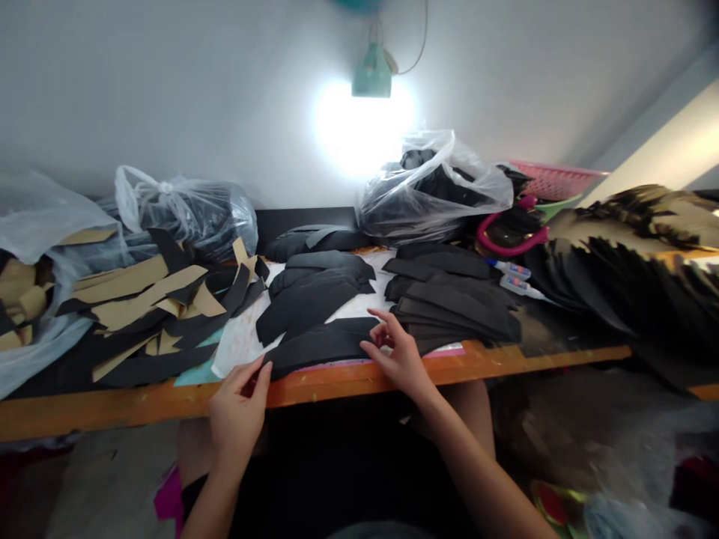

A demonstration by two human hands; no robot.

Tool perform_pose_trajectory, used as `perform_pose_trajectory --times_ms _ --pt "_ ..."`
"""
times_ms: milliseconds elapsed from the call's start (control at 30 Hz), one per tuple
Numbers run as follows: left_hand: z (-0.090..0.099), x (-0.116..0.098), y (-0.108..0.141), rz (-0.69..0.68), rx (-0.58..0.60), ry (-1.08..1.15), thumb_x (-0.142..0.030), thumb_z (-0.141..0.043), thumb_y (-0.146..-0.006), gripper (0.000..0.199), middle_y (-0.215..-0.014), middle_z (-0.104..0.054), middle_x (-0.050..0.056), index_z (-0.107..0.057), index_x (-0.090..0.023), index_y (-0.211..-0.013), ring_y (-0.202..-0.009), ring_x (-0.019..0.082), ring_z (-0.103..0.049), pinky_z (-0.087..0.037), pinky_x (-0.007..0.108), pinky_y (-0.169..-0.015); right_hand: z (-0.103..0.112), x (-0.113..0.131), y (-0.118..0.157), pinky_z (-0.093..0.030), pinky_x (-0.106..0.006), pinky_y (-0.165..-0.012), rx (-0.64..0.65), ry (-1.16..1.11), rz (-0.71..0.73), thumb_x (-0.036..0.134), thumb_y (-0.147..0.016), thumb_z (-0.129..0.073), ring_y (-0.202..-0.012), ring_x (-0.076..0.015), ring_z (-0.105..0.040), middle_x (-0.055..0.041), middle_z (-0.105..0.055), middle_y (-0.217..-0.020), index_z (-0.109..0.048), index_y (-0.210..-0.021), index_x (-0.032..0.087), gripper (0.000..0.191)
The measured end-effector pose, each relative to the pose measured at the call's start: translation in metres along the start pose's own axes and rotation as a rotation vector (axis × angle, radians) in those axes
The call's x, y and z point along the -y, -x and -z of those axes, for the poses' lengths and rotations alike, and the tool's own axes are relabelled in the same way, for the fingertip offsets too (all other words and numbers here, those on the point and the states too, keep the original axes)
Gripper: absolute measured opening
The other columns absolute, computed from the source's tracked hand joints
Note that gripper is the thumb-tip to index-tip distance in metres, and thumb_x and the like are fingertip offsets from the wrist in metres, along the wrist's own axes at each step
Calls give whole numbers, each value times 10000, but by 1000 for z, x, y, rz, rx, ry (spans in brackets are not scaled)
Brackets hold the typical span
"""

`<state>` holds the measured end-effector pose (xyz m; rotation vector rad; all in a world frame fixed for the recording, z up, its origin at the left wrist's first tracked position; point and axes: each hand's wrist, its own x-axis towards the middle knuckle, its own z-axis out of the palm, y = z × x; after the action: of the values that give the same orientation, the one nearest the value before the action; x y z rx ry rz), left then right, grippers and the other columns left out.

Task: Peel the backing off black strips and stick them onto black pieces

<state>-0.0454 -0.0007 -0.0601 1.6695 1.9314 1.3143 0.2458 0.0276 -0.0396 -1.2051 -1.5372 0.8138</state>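
A curved black strip (320,346) of thin sheet material lies at the table's front edge, on white paper. My left hand (240,408) pinches its left end between thumb and forefinger. At the right end my right hand (400,358) hovers with thumb and forefinger apart, holding nothing; whether the thumb touches the strip I cannot tell. Just behind lies an overlapping pile of similar black pieces (306,296). Right of it is another stack of black strips (449,299).
Tan-and-black strips (149,296) lie heaped on the left. Plastic bags (185,206) line the back, one open bag (438,191) holding black pieces. Two small glue bottles (520,284), magenta-handled scissors (508,232) and a pink basket (562,180) are right. A lamp (371,71) hangs above.
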Motion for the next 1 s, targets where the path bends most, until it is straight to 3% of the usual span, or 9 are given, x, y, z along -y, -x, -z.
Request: perform_pose_trajectory --times_ms 133,200,300,367,533,700,833,933,1000 --pt "-6 4 4 17 -8 -59 -553 -608 -875 440 -951 -757 88 -783 -175 -1016 -797 209 -688 -540 336 -763 -3 -6 0 -438 -251 -669 2 70 9 214 -868 -631 -667 -122 -493 51 -505 -755 -522 -1360 215 504" --pt "-6 3 6 63 -1 -75 -556 -615 -872 494 -908 -751 67 -748 -185 -1170 -756 195 -679 -538 325 -748 -3 -6 1 -436 -252 -669 3 93 3 204 -866 -626 -669 -125 -497 50 -506 -756 -512 -1369 211 516" --pt "-6 0 7 136 17 -36 -545 -647 -864 724 -836 -719 14 -501 -227 -1498 -669 159 -647 -533 292 -699 -3 -5 2 -441 -253 -680 4 134 7 191 -868 -614 -673 -128 -501 49 -506 -757 -508 -1371 212 514" --pt "-6 -2 7 142 30 32 -531 -657 -866 774 -839 -704 3 -421 -243 -1544 -661 145 -638 -532 273 -686 -3 -4 3 -446 -254 -688 3 162 6 183 -871 -607 -684 -131 -511 44 -514 -764 -508 -1368 214 508" --pt "-4 -1 8 118 53 -17 -512 -642 -883 533 -861 -710 19 -622 -242 -1342 -710 151 -660 -535 263 -685 -4 -3 4 -443 -245 -668 2 254 6 163 -872 -597 -685 -130 -532 39 -544 -775 -519 -1353 219 491" --pt "-2 -1 9 -21 53 -175 -461 -620 -923 318 -860 -714 -2 -722 -253 -1141 -675 125 -632 -508 256 -686 -5 -3 5 -454 -236 -652 14 362 40 137 -875 -590 -673 -133 -546 35 -562 -773 -527 -1350 205 484" --pt "-2 -7 7 -150 32 -309 -440 -604 -952 328 -802 -634 3 -723 -230 -1173 -671 134 -593 -479 271 -676 -5 1 6 -493 -282 -700 40 573 91 138 -920 -557 -743 -177 -586 -17 -603 -823 -564 -1326 171 407" --pt "-1 -8 3 -185 -56 -438 -523 -638 -913 446 -970 -612 76 -730 -181 -1184 -822 194 -623 -502 321 -741 -3 5 6 -521 -347 -745 36 775 63 230 -944 -606 -804 -227 -605 -70 -613 -885 -635 -1207 162 274" --pt "-1 -7 0 -204 -44 -424 -558 -630 -904 462 -1083 -598 109 -743 -173 -1135 -896 215 -632 -519 340 -785 0 7 5 -533 -361 -767 24 804 51 268 -927 -653 -853 -241 -620 -95 -614 -956 -657 -1098 176 195"
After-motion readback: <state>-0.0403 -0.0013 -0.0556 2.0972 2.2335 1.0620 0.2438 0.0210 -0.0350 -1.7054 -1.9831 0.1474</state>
